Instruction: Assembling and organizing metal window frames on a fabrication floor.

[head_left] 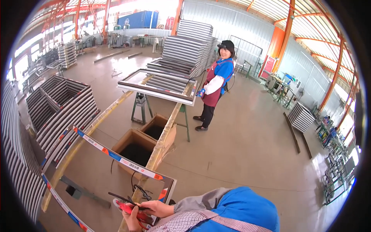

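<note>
— Where are our fingers (146,209) sitting?

— We are curling them tight around the red-handled pliers (129,208); our right hand (156,209) is lying over the grips, and our left hand (133,221) is cupping them from below, closed on the same handles. The dark jaws are pointing left, narrowly parted.

— And where are the pliers?

— We are holding them low at the bottom edge, just beside the near corner of the window frame (123,162), the one wrapped in tape with blue and orange marks. A black cable (141,190) is looping close above our hands.

— What is lying farther out?

— The frame is resting on long wrapped rails (160,145), with two open cardboard boxes (135,149) on the floor under them. Beyond, another frame (154,91) is sitting on green trestles, and a person in a maroon apron (214,87) is standing beside it. Stacked frames (62,108) are leaning at our left.
</note>
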A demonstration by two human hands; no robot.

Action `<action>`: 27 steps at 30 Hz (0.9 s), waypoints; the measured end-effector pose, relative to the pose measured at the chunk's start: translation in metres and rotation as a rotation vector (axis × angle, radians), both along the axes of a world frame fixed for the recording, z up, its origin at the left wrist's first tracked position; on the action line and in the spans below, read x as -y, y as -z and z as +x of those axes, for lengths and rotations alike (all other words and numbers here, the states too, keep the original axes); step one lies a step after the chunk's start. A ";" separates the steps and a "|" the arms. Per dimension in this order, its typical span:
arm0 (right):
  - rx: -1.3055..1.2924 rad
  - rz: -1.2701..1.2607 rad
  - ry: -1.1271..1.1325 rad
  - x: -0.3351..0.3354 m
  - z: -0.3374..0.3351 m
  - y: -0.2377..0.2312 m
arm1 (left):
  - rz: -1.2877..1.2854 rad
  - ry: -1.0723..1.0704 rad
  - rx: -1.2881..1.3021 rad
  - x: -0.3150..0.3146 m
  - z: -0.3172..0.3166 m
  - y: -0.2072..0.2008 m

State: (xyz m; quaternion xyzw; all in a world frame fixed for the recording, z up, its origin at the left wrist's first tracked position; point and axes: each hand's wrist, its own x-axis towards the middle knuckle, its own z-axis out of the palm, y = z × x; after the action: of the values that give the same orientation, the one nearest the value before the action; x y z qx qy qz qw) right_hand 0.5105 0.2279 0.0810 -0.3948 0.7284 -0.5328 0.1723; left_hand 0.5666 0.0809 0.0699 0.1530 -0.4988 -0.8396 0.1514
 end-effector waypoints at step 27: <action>-0.156 -0.063 0.019 -0.005 0.003 0.009 | -0.024 0.110 0.099 -0.010 0.006 -0.037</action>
State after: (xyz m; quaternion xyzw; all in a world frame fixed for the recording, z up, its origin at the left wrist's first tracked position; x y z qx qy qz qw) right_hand 0.5131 0.2330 0.0720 -0.4334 0.7262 -0.5247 0.0976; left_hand 0.5730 0.0914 0.1068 0.1650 -0.5233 -0.8320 0.0818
